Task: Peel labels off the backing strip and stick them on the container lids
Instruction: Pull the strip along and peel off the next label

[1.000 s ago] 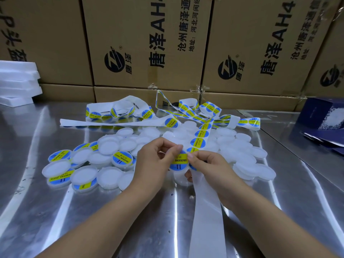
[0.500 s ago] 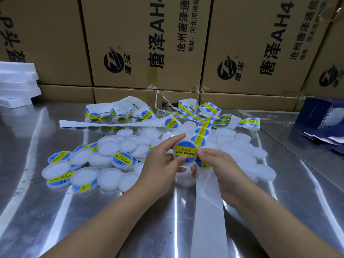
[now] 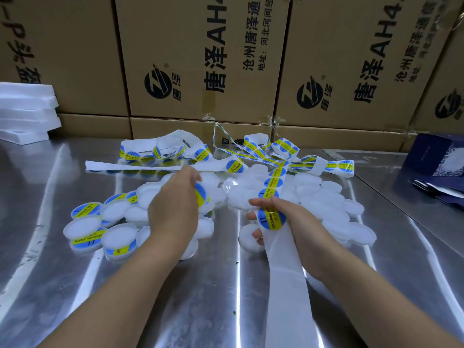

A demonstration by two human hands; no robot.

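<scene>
My left hand holds a round blue-and-yellow label, or a lid bearing one; which cannot be told, as my fingers hide most of it. It hovers over the pile of white round lids. My right hand grips the white backing strip, thumb beside the nearest label on the strip. The strip runs away from me with more labels and trails toward me bare. Labelled lids lie at the left of the pile.
Coiled label strip lies tangled behind the lids on the metal table. Cardboard boxes wall the back. White foam slabs stack at far left. A dark blue box and sleeves sit at right.
My left hand has carried the peeled label leftward away from the strip, over the lids. My right hand stayed on the strip, and the following label now lies by its thumb.
</scene>
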